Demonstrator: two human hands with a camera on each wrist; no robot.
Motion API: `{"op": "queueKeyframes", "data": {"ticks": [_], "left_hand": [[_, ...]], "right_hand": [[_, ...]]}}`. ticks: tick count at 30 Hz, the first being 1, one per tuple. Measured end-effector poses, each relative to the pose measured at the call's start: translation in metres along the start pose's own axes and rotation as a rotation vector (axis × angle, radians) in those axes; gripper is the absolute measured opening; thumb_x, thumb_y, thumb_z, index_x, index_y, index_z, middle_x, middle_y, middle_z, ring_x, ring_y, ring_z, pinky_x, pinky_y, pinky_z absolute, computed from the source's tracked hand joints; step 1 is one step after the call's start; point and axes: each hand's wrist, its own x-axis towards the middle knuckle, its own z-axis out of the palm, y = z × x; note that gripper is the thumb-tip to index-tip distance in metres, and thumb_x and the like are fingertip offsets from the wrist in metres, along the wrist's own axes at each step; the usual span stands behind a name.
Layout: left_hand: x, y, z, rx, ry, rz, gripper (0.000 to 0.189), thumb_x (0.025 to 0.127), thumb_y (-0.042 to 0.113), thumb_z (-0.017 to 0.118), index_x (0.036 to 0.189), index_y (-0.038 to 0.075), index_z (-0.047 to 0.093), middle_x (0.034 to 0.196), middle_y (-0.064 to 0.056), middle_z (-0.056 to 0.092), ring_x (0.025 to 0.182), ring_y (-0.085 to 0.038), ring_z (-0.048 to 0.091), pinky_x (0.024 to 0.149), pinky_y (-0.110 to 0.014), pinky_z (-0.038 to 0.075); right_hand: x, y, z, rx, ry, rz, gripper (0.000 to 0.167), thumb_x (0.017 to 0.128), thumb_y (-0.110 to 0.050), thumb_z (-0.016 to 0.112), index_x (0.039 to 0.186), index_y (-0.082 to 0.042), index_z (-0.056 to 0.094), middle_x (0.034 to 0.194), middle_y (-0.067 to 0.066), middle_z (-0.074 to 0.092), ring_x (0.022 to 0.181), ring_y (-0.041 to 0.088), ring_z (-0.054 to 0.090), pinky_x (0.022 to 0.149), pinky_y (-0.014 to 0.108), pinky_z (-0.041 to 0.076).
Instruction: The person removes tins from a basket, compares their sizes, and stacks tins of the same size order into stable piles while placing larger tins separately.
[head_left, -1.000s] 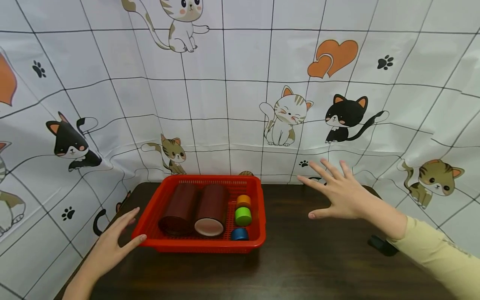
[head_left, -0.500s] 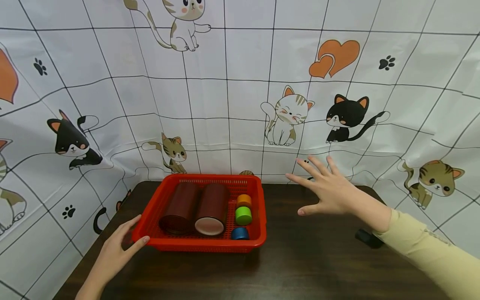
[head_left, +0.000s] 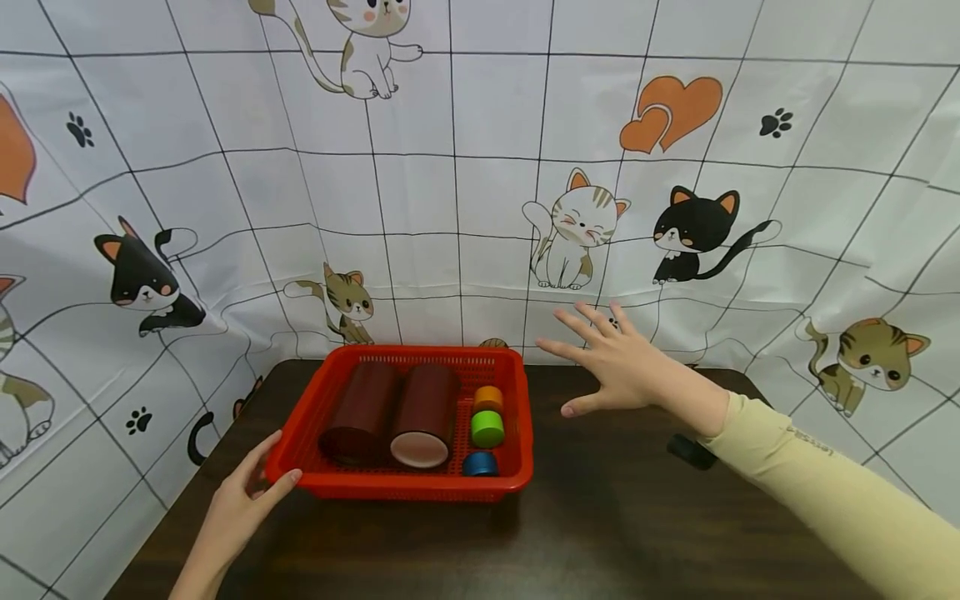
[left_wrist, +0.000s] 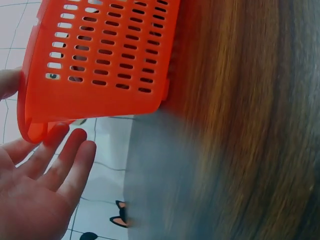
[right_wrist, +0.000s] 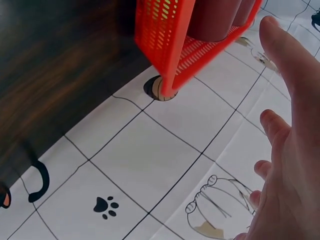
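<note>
A red plastic basket (head_left: 405, 481) with slotted walls rests on the dark wooden table. My left hand (head_left: 238, 508) is at its front left corner, with the thumb on the front rim and the fingers along the left side. In the left wrist view these fingers (left_wrist: 80, 165) are nearly straight beside the rim. To the right of the basket, my right hand (head_left: 618, 362) hovers with its fingers spread, holding nothing. Inside lie two brown cylinders, a left one (head_left: 362, 412) and a right one (head_left: 426, 408) with a pale end.
On the basket's right side sit small round pieces: an orange one (head_left: 487, 398), a green one (head_left: 487, 429) and a blue one (head_left: 480, 464). A white sheet (head_left: 487, 208) printed with cats hangs behind the wooden table (head_left: 390, 550). A black strap piece (head_left: 692, 452) shows under the right forearm.
My right hand has moved left toward the basket, fingers still spread. My left hand has shifted slightly right, up against the basket's corner. The basket and its contents have stayed put.
</note>
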Motion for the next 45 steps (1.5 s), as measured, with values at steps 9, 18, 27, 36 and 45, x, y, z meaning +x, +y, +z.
{"op": "queueKeyframes", "data": {"ticks": [9,18,27,36,45], "left_hand": [[-0.003,-0.006,0.002,-0.237,-0.021,-0.010,0.074,0.099,0.032,0.061,0.159,0.015,0.021,0.142,-0.013,0.049,0.108,0.002,0.059,0.086,-0.022,0.056],[0.000,-0.003,0.008,-0.478,-0.006,0.016,0.072,0.097,0.013,0.063,0.156,0.008,0.022,0.119,0.008,0.052,0.093,0.007,0.060,0.076,-0.022,0.060],[0.005,-0.001,0.008,-0.361,-0.010,0.030,0.075,0.096,0.022,0.066,0.156,0.009,0.022,0.120,0.003,0.050,0.094,0.008,0.061,0.079,-0.027,0.061],[0.006,0.000,0.007,-0.364,-0.061,-0.029,0.080,0.096,0.024,0.065,0.159,0.013,0.017,0.143,-0.019,0.040,0.095,0.013,0.057,0.080,-0.022,0.058],[0.010,0.000,0.006,-0.382,-0.075,-0.048,0.079,0.097,0.022,0.065,0.158,0.013,0.016,0.119,0.021,0.052,0.095,0.012,0.058,0.080,-0.019,0.057]], "right_hand": [[0.022,-0.007,0.000,0.009,-0.038,-0.036,0.097,0.076,-0.075,0.065,0.156,-0.036,0.027,0.166,0.010,0.018,0.152,0.039,0.011,0.117,0.073,0.008],[0.043,-0.003,-0.003,0.030,-0.080,-0.039,0.096,0.077,-0.071,0.067,0.156,-0.035,0.028,0.167,0.010,0.017,0.153,0.039,0.012,0.117,0.071,0.011],[0.066,-0.003,-0.002,0.051,-0.077,-0.087,0.094,0.077,-0.067,0.070,0.156,-0.033,0.031,0.166,0.012,0.018,0.151,0.040,0.017,0.119,0.068,0.016],[0.091,-0.012,0.002,0.058,-0.106,-0.128,0.095,0.076,-0.061,0.076,0.155,-0.030,0.034,0.165,0.012,0.021,0.151,0.041,0.020,0.121,0.061,0.021],[0.117,-0.018,0.004,0.070,-0.197,-0.121,0.092,0.077,-0.047,0.081,0.155,-0.029,0.035,0.166,0.009,0.021,0.152,0.037,0.019,0.118,0.055,0.032]]}}
